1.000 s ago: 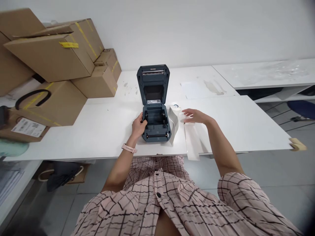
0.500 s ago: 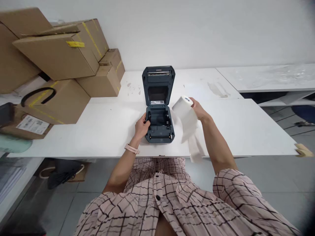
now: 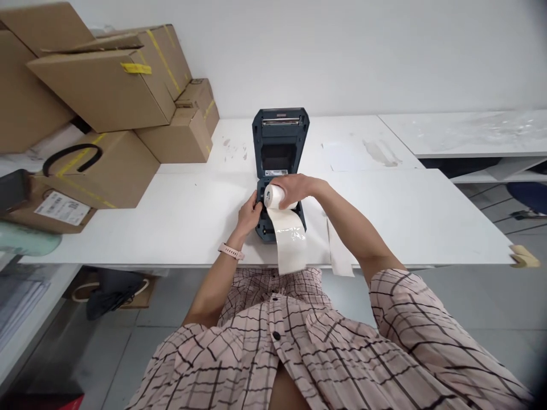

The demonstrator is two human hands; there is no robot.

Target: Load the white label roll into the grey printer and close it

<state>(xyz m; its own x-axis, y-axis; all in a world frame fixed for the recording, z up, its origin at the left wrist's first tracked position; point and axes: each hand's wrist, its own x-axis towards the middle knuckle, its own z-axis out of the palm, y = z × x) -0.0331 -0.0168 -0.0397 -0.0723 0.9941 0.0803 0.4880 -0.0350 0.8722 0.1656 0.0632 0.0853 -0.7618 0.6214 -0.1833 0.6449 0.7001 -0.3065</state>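
Head view, looking down on a white table point(image 3: 179, 216). Middle: dark label printer point(image 3: 280, 149), lid raised upright on the far side, bay open. Right hand point(image 3: 299, 186) closed over a white label roll point(image 3: 274, 196), gripping it from above and holding it on its side just over the open bay, core end facing left. Loose tail point(image 3: 291, 242) of the roll draped over the printer's near edge and past the table's near edge. Left hand point(image 3: 249, 214) curled against the printer's left side, fingers hooked on its wall, pink watch strap point(image 3: 231, 251) on the wrist. Just right of the printer: separate paper strip point(image 3: 339, 253), flat on the table, overhanging the near edge. Far left: stacked cardboard boxes point(image 3: 102, 91). Far right of the printer: flat sheet point(image 3: 352, 156) on the table top.
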